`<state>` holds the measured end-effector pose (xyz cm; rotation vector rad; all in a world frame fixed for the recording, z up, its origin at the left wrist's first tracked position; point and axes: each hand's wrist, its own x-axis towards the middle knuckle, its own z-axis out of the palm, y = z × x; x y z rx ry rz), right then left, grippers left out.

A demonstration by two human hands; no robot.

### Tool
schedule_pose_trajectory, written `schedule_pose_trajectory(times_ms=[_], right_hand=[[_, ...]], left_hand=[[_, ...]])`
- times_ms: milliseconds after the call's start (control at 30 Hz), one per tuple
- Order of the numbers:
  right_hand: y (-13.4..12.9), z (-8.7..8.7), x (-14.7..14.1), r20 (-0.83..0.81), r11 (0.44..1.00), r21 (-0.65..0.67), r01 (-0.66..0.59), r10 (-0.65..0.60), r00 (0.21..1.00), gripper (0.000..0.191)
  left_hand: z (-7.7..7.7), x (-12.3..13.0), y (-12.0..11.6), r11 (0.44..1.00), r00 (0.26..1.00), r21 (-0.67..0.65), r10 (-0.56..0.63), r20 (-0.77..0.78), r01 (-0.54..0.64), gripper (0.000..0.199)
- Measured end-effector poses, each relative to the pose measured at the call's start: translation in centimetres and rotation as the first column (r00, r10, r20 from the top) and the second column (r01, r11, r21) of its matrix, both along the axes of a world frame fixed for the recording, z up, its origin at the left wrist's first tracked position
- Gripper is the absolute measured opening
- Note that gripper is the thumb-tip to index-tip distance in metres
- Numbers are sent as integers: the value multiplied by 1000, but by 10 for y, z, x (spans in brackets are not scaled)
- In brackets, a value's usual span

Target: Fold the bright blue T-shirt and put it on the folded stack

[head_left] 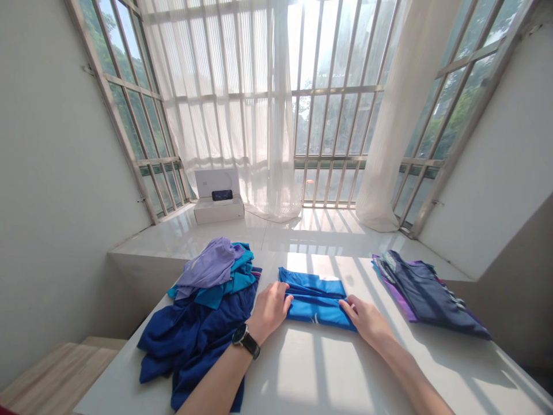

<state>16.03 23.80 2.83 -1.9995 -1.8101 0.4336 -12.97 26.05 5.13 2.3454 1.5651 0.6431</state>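
A bright blue garment (315, 300), folded into a rough rectangle, lies in the middle of the white table (337, 369). My left hand (270, 311) grips its left side, and my right hand (365, 323) grips its right side. A black wristwatch (246, 340) sits on my left wrist. To the left of my left hand is a loose heap of clothes (203, 323) in navy, teal and lilac. Beyond my right hand lies a flatter pile of dark navy and purple clothing (425, 294).
The table ends a short way beyond the clothes, with a glossy white tiled ledge (276, 233) behind it. A white box (219, 210) with a dark phone (222, 195) stands there before barred windows and sheer curtains (224, 104). A wooden step (56, 374) lies low at the left.
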Motion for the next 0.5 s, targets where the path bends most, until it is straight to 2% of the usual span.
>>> schedule_pose_trajectory(times_ms=[200, 500], right_hand=[[0, 2, -1, -8, 1000, -27, -10, 10, 1000, 34], [0, 2, 1, -14, 999, -30, -36, 35, 999, 34]], left_hand=[[2, -4, 3, 999, 998, -28, 44, -44, -45, 19], [2, -14, 4, 992, 997, -123, 23, -78, -33, 23]])
